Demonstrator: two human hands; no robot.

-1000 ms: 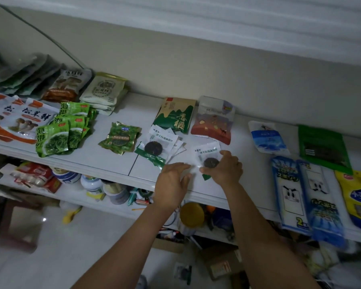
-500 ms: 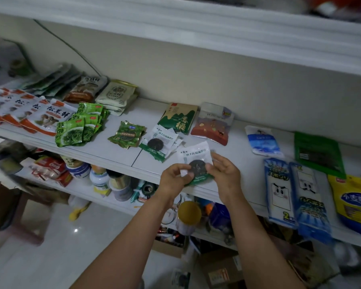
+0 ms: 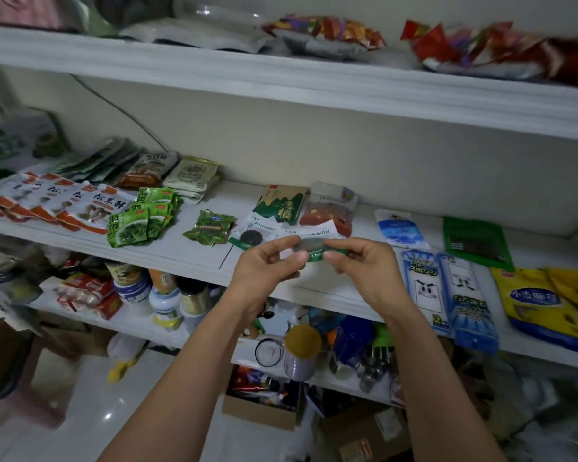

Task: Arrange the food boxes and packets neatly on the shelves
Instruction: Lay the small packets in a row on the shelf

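I hold a small white-and-green seaweed packet lifted off the middle shelf. My left hand pinches its left edge and my right hand pinches its right edge. The packet tilts nearly flat, so I see mostly its top and green bottom strip. A stack of the same packets lies on the shelf just behind my left hand. Behind it lean a green tea-style box and a red-and-clear packet.
On the middle shelf lie green seaweed packs, a lone green packet, orange-white mushroom packets, a blue-white pouch, blue sponge packs, a dark green bag and yellow bags. Snack bags fill the top shelf; jars stand below.
The packet was lying on the shelf under my right hand; both hands have taken it by its edges and raised it off the shelf. My view has tilted up, showing the top shelf.
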